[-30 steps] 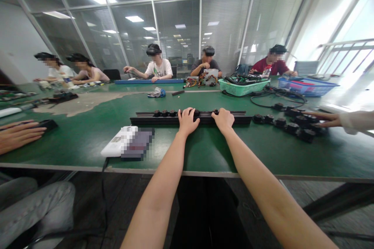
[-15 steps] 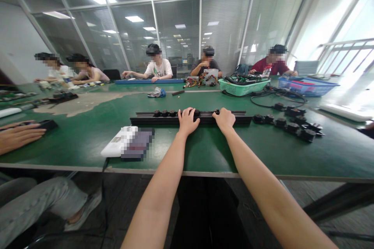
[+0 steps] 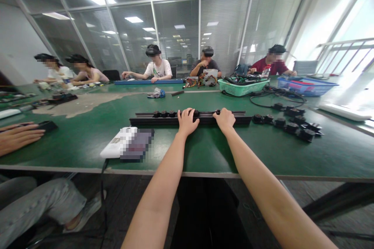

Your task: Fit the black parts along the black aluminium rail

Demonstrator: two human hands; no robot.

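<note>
A long black rail (image 3: 157, 121) lies crosswise on the green table in front of me, with several small black modules (image 3: 164, 114) set along its top. My left hand (image 3: 187, 122) grips the middle of the rail from above, its fingers bent over the far side and its thumb to the right. One black module (image 3: 196, 113) shows just beside that hand. Farther right, my right hand (image 3: 225, 120) is closed on a small black module (image 3: 216, 112) at the rail's top, mostly hidden by the fingers. More loose black modules (image 3: 291, 127) lie right of the rail.
A white device (image 3: 115, 146) and a dark blurred-out panel (image 3: 136, 144) lie front left. Another person's hand (image 3: 20, 136) rests at far left. Green basket (image 3: 242, 88), blue basket (image 3: 308, 86) and black cable (image 3: 263, 103) stand back right. Several people sit across the table (image 3: 87, 151).
Both hands keep their places on the rail, with no clear movement. The whole view has shifted very slightly.
</note>
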